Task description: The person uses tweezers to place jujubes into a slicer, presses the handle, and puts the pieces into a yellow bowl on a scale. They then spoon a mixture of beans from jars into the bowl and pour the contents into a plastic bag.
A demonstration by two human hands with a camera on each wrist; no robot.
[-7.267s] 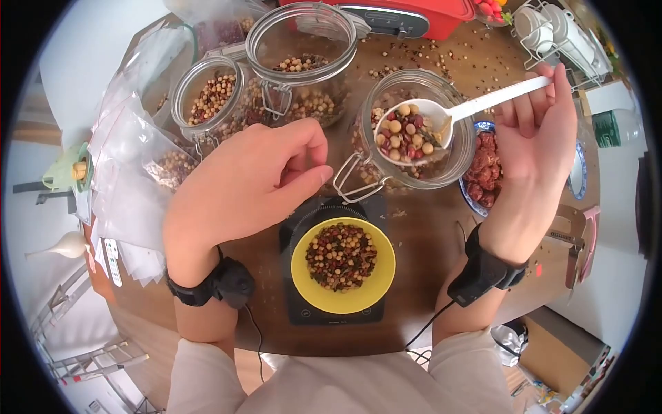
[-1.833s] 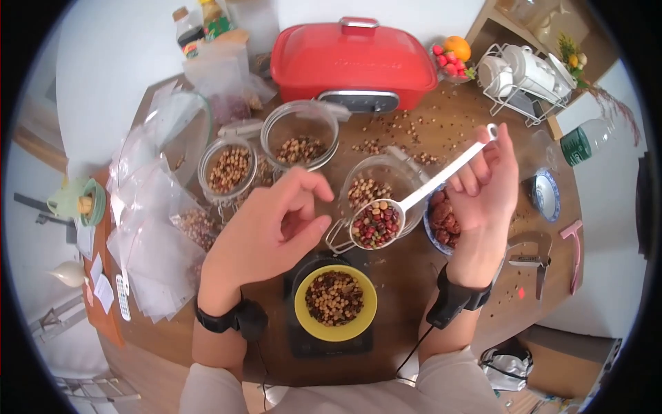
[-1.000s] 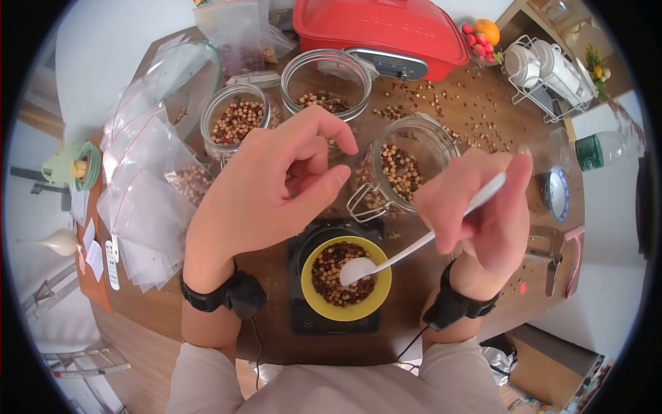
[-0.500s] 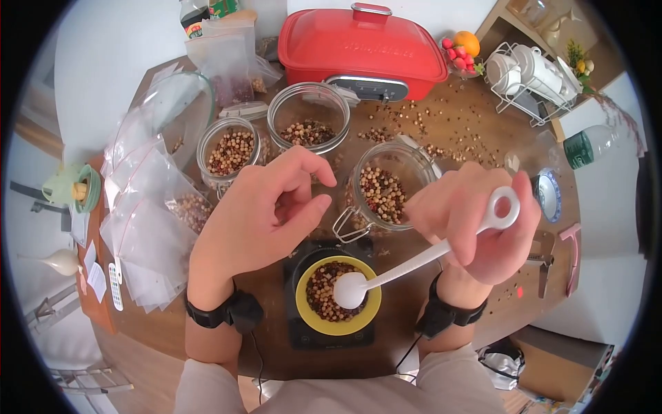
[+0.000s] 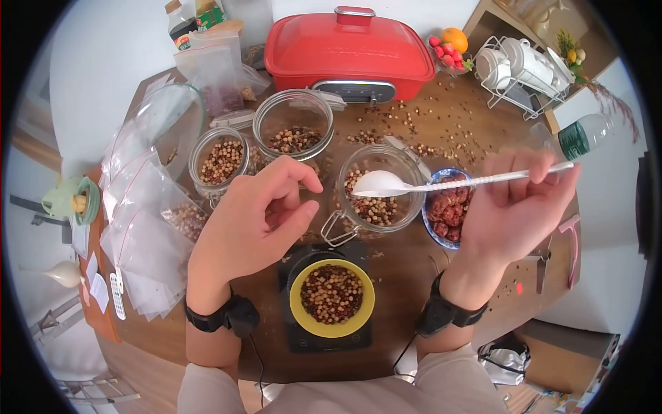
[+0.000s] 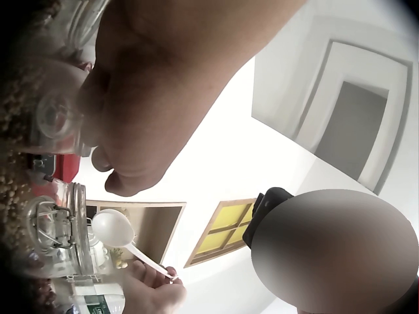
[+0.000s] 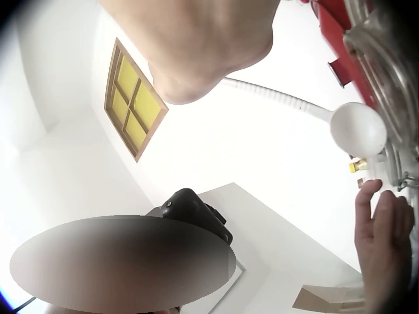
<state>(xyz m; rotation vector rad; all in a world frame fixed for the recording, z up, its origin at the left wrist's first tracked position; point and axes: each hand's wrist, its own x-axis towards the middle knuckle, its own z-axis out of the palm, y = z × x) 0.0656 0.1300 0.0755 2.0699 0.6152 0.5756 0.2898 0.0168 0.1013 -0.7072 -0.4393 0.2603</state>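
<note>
My right hand [image 5: 514, 210] grips a long-handled white spoon [image 5: 381, 184] by its handle end. The spoon's head is over the mouth of an open clip-top glass jar [image 5: 418, 196] with mixed beans in it; no beans show on the spoon. My left hand [image 5: 252, 221] hovers left of that jar, fingers loosely curled around nothing. Below and between the hands, a yellow bowl [image 5: 296, 308] of mixed beans stands on a black kitchen scale [image 5: 329, 343]. In the right wrist view the spoon [image 7: 358, 129] appears beside the jar glass, with the left hand [image 7: 386, 248] below it.
Two more open jars of beans, a large one [image 5: 293, 124] and a smaller one [image 5: 219, 162], stand behind my left hand. Plastic zip bags [image 5: 148, 241] cover the left side. A blue-rimmed bowl [image 5: 441, 239] of dark red wrinkled fruit, a red cooker [image 5: 348, 52] and scattered beans [image 5: 448, 148] lie beyond.
The spoon has gone from over the yellow bowl up to over the front jar. My right hand has turned over and moved right. The left hand stays in about the same place.
</note>
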